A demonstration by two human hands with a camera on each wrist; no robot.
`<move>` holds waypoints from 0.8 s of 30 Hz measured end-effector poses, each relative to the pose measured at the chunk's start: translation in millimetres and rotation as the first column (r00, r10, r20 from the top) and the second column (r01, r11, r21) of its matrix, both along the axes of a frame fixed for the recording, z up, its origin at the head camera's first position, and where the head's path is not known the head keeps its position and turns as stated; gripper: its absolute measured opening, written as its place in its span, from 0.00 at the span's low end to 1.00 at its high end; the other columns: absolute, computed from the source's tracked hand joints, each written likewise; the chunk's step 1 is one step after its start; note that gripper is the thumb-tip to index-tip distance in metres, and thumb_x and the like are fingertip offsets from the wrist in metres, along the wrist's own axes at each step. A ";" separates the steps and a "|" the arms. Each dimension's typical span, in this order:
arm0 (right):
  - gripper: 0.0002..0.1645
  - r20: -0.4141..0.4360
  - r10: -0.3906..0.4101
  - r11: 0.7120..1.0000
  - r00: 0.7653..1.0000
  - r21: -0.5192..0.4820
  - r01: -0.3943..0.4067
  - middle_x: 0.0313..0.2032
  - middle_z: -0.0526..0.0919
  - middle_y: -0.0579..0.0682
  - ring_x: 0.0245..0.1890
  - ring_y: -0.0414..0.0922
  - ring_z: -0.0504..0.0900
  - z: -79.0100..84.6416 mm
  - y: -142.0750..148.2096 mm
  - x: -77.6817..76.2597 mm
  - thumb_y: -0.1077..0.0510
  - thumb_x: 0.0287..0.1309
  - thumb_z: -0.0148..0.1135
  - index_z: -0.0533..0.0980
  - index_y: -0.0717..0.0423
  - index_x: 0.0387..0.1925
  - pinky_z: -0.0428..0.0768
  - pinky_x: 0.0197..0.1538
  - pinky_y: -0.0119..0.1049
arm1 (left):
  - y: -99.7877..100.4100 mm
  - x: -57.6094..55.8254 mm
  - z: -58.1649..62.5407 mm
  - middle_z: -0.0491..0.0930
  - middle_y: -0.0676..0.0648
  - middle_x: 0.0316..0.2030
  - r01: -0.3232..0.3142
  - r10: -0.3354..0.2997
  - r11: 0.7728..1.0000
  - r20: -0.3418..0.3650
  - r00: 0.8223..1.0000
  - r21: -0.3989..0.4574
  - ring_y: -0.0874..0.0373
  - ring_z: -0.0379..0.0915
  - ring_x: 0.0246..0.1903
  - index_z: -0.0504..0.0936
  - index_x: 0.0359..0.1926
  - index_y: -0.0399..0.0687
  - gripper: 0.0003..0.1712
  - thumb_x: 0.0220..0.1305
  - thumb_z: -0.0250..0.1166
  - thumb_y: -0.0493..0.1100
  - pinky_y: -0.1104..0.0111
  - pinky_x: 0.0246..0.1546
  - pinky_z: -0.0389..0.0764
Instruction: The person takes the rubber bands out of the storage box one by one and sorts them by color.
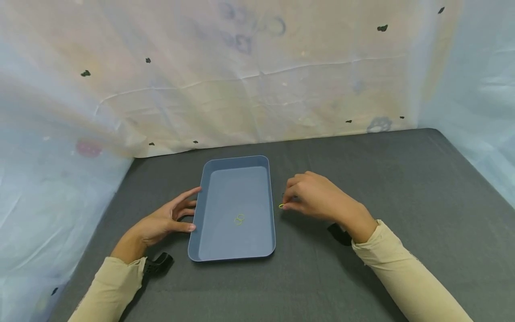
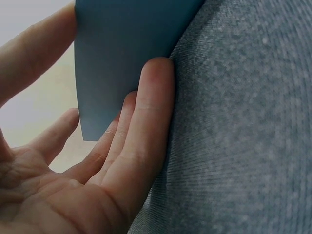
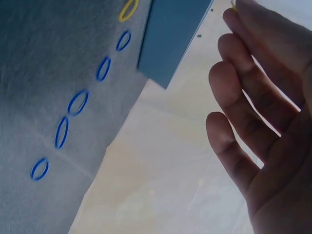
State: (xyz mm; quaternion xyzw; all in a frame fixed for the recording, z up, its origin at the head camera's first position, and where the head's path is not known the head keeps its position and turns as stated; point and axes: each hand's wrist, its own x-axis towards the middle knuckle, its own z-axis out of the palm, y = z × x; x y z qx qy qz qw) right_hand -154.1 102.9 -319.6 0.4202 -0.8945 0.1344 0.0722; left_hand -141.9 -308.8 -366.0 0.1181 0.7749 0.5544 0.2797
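A shallow blue-grey tray lies on the dark cloth, with two thin yellow rubber bands overlapping inside it. My left hand touches the tray's left side, its fingers spread along the outer wall. To the right of the tray, my right hand pinches a yellow rubber band between thumb and forefinger, mostly hidden by the fingertips in the right wrist view. Another yellow band lies on the cloth, in line with several blue rubber bands; the right hand largely hides this row in the head view.
The dark grey cloth covers the table under both arms. Pale sheeting hangs behind and at both sides of the table. A black strap is on the left wrist, and another on the right.
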 end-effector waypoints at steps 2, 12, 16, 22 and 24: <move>0.02 0.002 0.005 1.000 1.000 -0.005 -0.005 0.30 0.80 0.33 0.33 0.37 0.78 -0.2 1.0 -1.7 0.50 0.54 0.74 0.87 0.40 0.29 0.75 0.48 0.39 | -0.8 0.6 -0.4 0.48 0.36 0.76 0.000 0.000 1.000 -0.004 1.000 -0.007 0.56 0.66 0.64 0.42 0.80 0.63 0.60 0.59 0.72 0.37 0.61 0.52 0.79; 0.03 0.032 -0.011 1.000 0.999 0.022 0.010 0.32 0.82 0.34 0.35 0.38 0.80 -5.6 1.5 -8.9 0.49 0.54 0.74 0.88 0.41 0.30 0.76 0.50 0.42 | -2.5 2.0 -2.3 0.47 0.37 0.77 -0.002 0.002 1.000 -0.011 1.000 -0.013 0.52 0.64 0.66 0.42 0.80 0.63 0.59 0.59 0.72 0.38 0.62 0.54 0.79; 0.03 0.042 -0.018 0.999 0.999 0.037 0.017 0.32 0.82 0.35 0.35 0.37 0.81 -9.2 4.6 -12.8 0.49 0.55 0.74 0.88 0.41 0.30 0.77 0.49 0.43 | -2.6 0.9 -3.8 0.47 0.37 0.77 -0.006 0.006 1.000 -0.014 1.000 -0.008 0.52 0.64 0.66 0.42 0.80 0.62 0.60 0.59 0.72 0.37 0.62 0.54 0.78; 0.03 0.067 -0.034 0.998 0.997 0.053 0.031 0.32 0.82 0.36 0.34 0.37 0.81 -13.2 8.1 -17.2 0.50 0.55 0.74 0.88 0.42 0.30 0.77 0.48 0.44 | -2.7 1.2 -3.9 0.47 0.36 0.77 -0.006 0.006 1.000 -0.009 1.000 -0.004 0.54 0.65 0.65 0.42 0.80 0.61 0.60 0.58 0.73 0.36 0.62 0.53 0.79; 0.03 0.068 -0.041 0.998 0.997 0.057 0.037 0.31 0.82 0.36 0.33 0.37 0.80 -14.1 9.2 -18.1 0.49 0.55 0.74 0.88 0.41 0.30 0.77 0.47 0.44 | -2.5 1.5 -3.7 0.47 0.36 0.76 -0.008 0.008 1.000 -0.009 1.000 -0.004 0.55 0.65 0.65 0.42 0.80 0.61 0.60 0.58 0.73 0.36 0.62 0.53 0.79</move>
